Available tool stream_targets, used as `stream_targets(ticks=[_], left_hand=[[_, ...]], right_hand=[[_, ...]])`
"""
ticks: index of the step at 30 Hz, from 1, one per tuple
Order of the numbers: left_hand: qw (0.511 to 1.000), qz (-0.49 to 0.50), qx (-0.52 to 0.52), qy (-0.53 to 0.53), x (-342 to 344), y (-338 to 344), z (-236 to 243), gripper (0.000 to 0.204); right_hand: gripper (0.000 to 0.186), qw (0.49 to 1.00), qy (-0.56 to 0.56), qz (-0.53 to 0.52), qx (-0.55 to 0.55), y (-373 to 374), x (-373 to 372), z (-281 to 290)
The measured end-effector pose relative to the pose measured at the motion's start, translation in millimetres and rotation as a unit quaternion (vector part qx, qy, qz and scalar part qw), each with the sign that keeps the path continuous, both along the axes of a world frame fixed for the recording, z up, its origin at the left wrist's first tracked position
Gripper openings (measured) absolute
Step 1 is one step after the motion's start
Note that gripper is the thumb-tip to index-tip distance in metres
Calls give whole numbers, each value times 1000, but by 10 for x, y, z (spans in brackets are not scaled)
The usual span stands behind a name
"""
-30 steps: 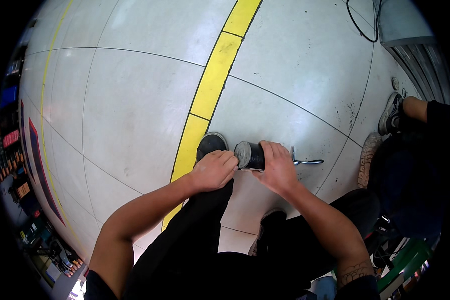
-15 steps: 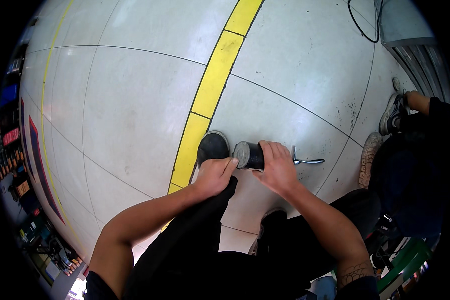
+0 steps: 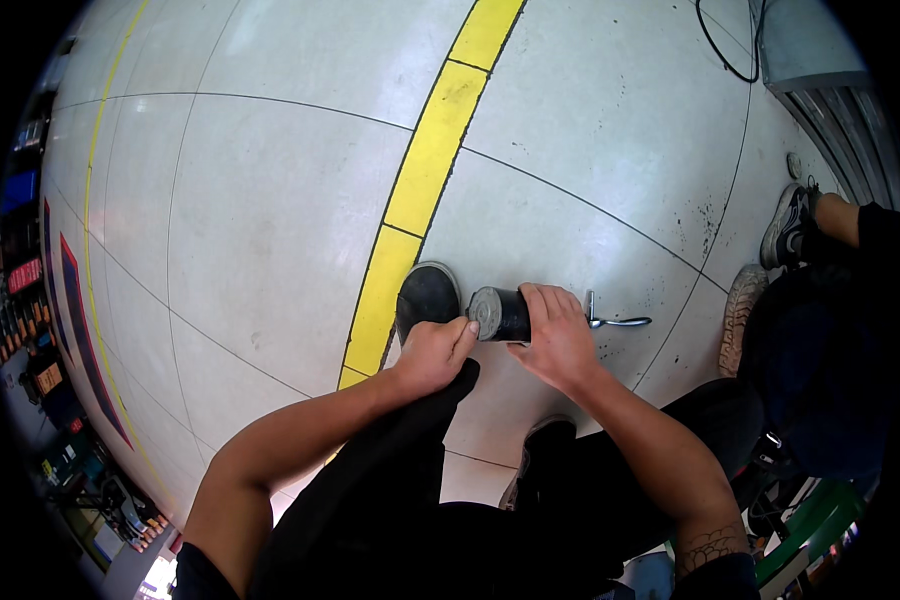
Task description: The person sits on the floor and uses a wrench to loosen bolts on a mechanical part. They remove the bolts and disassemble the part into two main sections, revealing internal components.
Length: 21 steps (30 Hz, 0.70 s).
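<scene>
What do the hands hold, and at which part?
The right hand grips a dark cylinder around its body; the left hand touches its round end.

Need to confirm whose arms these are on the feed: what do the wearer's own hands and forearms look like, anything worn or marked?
Both forearms are bare, no gloves or visible sleeves. The left hand and right hand show no rings or watch. The right forearm bears a dark patterned tattoo near the elbow.

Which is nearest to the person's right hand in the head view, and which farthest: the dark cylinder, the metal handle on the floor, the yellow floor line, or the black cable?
From the right hand:
1. Dark cylinder, gripped in it.
2. Metal handle, just right of it.
3. Yellow floor line, left.
4. Black cable, far up at the top right.
</scene>
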<state>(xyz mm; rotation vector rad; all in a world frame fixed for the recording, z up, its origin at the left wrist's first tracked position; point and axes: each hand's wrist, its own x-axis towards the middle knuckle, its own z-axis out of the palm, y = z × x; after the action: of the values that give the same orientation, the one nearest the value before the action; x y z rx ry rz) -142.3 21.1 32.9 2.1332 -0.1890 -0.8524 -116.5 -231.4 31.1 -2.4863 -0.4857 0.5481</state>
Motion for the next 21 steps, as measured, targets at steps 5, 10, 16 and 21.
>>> stream_targets(ticks=[5,10,16,21], left_hand=[[975,-25,-44,-217,92,-15,27,14],[985,-10,-22,-170,12,-43,-38,16],[993,-10,24,-111,128,-86,-16,20],[988,25,-66,-135,361,-89,58,17]], right_hand=[[86,1000,4,5,4,-5,-10,17],[86,1000,-11,-1,10,-10,-22,-13],[86,999,-10,-42,17,-11,6,-35],[88,997,18,-68,14,-11,44,-45]])
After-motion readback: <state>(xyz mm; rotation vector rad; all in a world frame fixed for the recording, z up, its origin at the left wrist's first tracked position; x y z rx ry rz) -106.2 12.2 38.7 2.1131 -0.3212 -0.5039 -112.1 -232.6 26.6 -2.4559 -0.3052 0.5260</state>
